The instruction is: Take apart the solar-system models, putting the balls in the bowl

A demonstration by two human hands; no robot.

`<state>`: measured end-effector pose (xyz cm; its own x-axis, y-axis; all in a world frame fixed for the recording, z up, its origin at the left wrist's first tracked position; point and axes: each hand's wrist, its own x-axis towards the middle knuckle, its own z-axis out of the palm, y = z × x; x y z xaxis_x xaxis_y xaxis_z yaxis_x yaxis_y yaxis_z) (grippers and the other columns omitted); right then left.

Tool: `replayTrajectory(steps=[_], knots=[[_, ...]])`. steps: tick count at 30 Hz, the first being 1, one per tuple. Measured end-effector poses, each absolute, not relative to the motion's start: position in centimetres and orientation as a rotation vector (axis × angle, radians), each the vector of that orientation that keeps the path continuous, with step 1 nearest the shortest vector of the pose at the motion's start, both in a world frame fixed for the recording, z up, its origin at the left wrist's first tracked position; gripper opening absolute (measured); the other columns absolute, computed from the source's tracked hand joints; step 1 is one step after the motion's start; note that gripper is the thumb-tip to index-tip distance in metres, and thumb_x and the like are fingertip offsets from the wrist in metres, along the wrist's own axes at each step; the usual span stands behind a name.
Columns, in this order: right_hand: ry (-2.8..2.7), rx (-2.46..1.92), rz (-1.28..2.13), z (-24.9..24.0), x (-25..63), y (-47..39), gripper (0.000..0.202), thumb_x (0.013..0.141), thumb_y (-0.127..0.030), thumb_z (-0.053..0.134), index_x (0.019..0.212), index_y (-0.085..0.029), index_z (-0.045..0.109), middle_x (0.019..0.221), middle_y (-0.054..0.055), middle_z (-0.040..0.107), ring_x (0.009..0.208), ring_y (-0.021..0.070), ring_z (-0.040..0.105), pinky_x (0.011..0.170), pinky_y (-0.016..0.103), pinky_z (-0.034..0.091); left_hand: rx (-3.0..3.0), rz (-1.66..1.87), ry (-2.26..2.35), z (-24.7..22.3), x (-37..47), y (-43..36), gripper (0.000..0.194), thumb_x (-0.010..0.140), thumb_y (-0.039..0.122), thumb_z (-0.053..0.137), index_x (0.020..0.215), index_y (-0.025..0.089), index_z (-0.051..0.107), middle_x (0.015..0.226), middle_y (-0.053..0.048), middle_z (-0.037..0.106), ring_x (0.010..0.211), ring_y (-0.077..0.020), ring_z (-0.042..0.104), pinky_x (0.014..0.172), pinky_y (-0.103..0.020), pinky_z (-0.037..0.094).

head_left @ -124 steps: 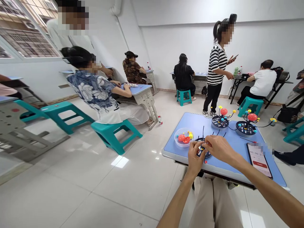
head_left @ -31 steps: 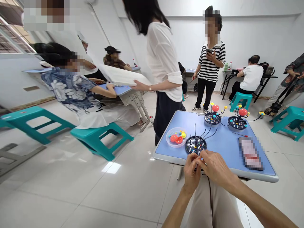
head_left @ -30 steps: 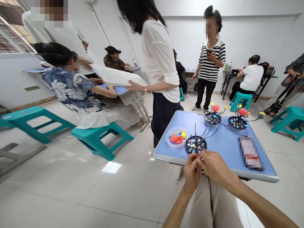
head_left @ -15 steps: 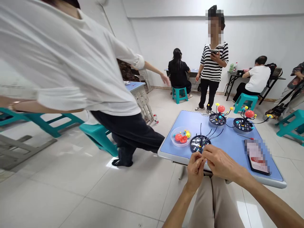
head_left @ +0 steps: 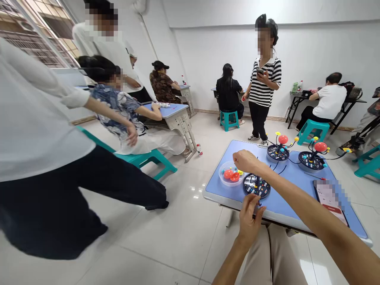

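My left hand [head_left: 250, 213] is at the table's near edge, thumb and fingers curled round the end of a thin dark rod by a round black base [head_left: 257, 186]. Stretched across that base, my right hand [head_left: 247, 161] hangs over the rim of a clear round tub [head_left: 222, 180], its fingertips bent down and partly hidden. Inside the tub are a red ball [head_left: 228, 174], a red half shell [head_left: 235, 177] and small yellow and blue pieces. Several dark rods rise from the black base.
Two models with red balls [head_left: 283, 139] [head_left: 320, 147] stand at the blue table's [head_left: 216, 186] far side. A phone [head_left: 331, 202] and a thin screwdriver [head_left: 314, 176] lie at the right. A person in white [head_left: 35, 118] walks at the left; a person in stripes [head_left: 265, 81] stands beyond.
My right hand has left my left hand and moved forward and left to the tub. My left hand has stayed near the table edge. The walking person has moved left in view.
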<state>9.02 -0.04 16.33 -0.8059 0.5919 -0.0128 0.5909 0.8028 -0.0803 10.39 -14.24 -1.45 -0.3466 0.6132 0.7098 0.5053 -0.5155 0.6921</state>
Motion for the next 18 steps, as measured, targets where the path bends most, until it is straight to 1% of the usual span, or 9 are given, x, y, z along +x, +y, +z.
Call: replayTrajectory(steps=[3,7,9,12,14,16,18], knots=[[-3.119,-1.015,0.098,14.7,6.7,1.1,0.030,0.079,-0.005,0.053,0.103,-0.010,0.070,0.103,0.016,0.071,0.092,0.0231,0.067,0.066,0.027,0.043,1.760,2.015,1.539,-1.4,9.8,-14.7,0.039,0.088,0.014,0.060,0.124,0.029,0.057,0.111,-0.007,0.060,0.081,-0.0134,0.064,0.075,-0.030,0.058],[-3.168,-1.034,0.151,13.2,5.5,1.6,0.030,0.076,-0.006,0.059,0.103,-0.009,0.071,0.103,0.017,0.072,0.093,0.0245,0.068,0.067,0.027,0.046,1.761,2.008,1.632,-1.2,9.0,-15.3,0.032,0.089,0.015,0.058,0.119,0.026,0.059,0.105,-0.006,0.062,0.080,-0.0129,0.064,0.074,-0.028,0.057],[-3.153,-1.043,0.172,13.4,5.8,1.7,0.032,0.077,-0.006,0.058,0.105,-0.011,0.071,0.106,0.016,0.072,0.095,0.0240,0.068,0.068,0.026,0.046,1.746,2.000,1.677,-1.2,8.7,-15.4,0.028,0.090,0.016,0.057,0.116,0.025,0.061,0.104,-0.006,0.063,0.080,-0.0128,0.065,0.074,-0.028,0.057],[-3.060,-1.055,0.175,15.0,7.9,1.6,0.033,0.083,-0.008,0.052,0.110,-0.014,0.069,0.112,0.014,0.070,0.098,0.0232,0.067,0.071,0.026,0.046,1.705,1.998,1.726,-1.2,8.5,-15.4,0.025,0.090,0.018,0.057,0.113,0.023,0.063,0.104,-0.007,0.064,0.086,-0.0143,0.066,0.076,-0.028,0.056],[-2.924,-1.038,0.195,16.3,10.3,1.2,0.029,0.086,-0.012,0.050,0.107,-0.015,0.070,0.109,0.012,0.071,0.097,0.0226,0.066,0.072,0.027,0.044,1.671,2.013,1.748,-1.1,8.3,-15.3,0.022,0.090,0.019,0.057,0.110,0.022,0.065,0.102,-0.007,0.065,0.091,-0.0154,0.066,0.079,-0.028,0.056],[-2.754,-0.995,0.240,17.4,13.5,0.6,0.024,0.088,-0.015,0.050,0.098,-0.016,0.072,0.100,0.010,0.073,0.092,0.0209,0.065,0.072,0.026,0.042,1.604,2.020,1.790,-0.9,8.2,-15.1,0.018,0.091,0.022,0.056,0.105,0.021,0.067,0.101,-0.007,0.066,0.093,-0.0162,0.065,0.081,-0.029,0.055],[-2.609,-0.954,0.293,17.7,17.0,-0.4,0.021,0.089,-0.016,0.050,0.089,-0.016,0.071,0.090,0.007,0.072,0.082,0.0176,0.063,0.071,0.026,0.040,1.502,1.981,1.834,-0.5,8.1,-14.7,0.018,0.093,0.027,0.054,0.101,0.020,0.069,0.098,-0.007,0.067,0.088,-0.0160,0.065,0.078,-0.029,0.054]])
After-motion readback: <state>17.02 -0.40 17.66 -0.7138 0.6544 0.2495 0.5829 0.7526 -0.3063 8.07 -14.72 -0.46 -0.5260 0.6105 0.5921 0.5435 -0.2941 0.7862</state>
